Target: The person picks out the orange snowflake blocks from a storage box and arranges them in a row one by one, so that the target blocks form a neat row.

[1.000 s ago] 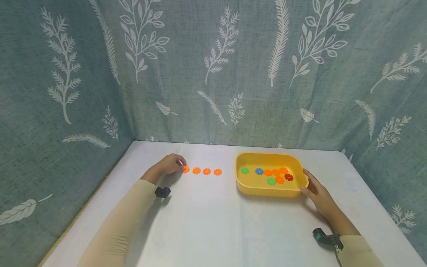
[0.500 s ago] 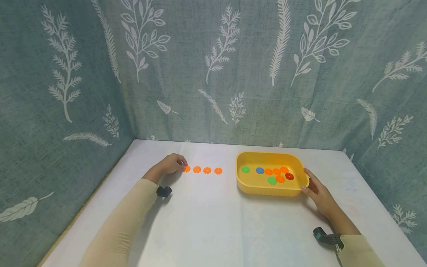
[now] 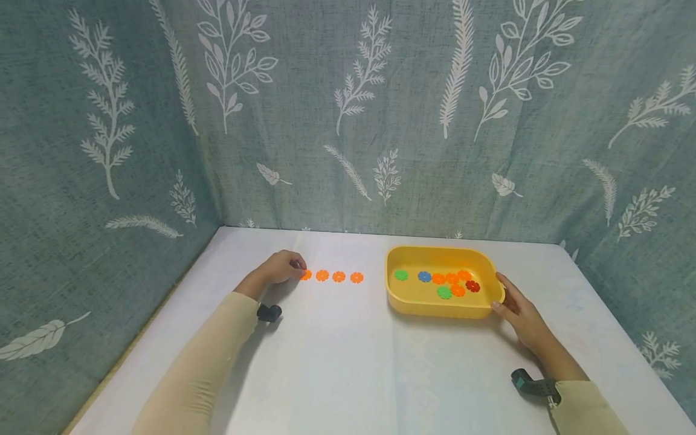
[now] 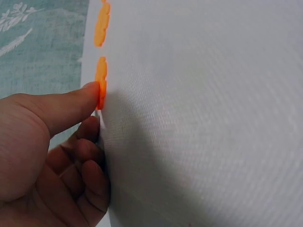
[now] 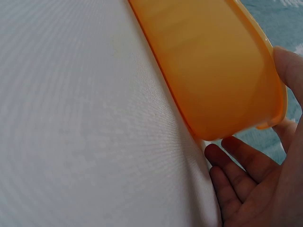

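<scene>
1. Left hand [image 3: 278, 267] — thumb and fingertips pinch the leftmost orange disc [image 3: 307, 275] by its left edge; remaining fingers curled.
2. That disc lies flat on the bench [image 3: 348, 362], at the left end of a row; three more orange discs [image 3: 339, 277] run off to its right, small gaps, none touching.
3. Key relation: disc sits at the left hand's right side, right at the fingertips; left hand far nearer than right. Disc is round, no long axis; row runs left-right.
4. Right hand [image 3: 524, 317] grips the right end of the yellow tray [image 3: 435, 309] — thumb by the rim, fingers at the outer wall. Tray stands right of the row, long axis left-right too.
5. In tray: orange, green, blue and red discs [image 3: 472, 286].
6. No brand, label or writing readable.
</scene>
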`<state>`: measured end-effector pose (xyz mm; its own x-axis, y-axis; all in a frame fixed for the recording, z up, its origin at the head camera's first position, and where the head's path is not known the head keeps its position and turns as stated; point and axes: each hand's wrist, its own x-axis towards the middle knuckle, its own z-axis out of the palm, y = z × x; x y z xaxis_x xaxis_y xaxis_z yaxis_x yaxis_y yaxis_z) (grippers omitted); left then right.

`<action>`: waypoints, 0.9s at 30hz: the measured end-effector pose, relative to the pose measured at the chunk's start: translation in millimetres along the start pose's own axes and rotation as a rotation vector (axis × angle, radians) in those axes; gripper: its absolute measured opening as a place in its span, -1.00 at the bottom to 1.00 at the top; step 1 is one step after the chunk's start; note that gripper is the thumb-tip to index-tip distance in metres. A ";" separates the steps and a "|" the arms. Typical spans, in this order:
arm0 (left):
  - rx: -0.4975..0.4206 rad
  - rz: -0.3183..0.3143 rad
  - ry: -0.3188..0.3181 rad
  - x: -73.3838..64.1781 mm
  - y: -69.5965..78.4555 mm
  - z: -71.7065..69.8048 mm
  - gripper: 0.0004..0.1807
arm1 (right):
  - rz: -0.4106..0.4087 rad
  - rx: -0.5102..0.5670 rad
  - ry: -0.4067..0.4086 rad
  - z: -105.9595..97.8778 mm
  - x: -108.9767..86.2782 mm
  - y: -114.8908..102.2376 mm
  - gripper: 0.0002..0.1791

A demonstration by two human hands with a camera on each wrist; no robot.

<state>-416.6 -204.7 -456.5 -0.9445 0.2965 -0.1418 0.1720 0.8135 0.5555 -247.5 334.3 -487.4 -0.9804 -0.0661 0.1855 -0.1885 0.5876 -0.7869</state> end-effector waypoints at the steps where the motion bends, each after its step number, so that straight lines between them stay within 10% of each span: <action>1: 0.002 0.000 0.000 0.1 0.4 0.1 -0.92 | -0.001 0.002 0.001 -0.1 -0.2 -0.1 -0.18; 18: -0.022 -0.014 -0.016 4.5 13.3 -6.2 -0.85 | 0.010 -0.018 0.008 -3.1 -1.2 -1.3 -0.17; 27: -0.073 0.184 -0.060 20.8 54.2 -23.8 -0.71 | 0.015 -0.013 0.000 -1.7 0.0 -2.3 -0.18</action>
<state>-433.6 -166.3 -409.8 -0.8803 0.4677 -0.0800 0.3172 0.7055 0.6338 -246.9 334.3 -484.6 -0.9831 -0.0572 0.1739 -0.1732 0.5988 -0.7819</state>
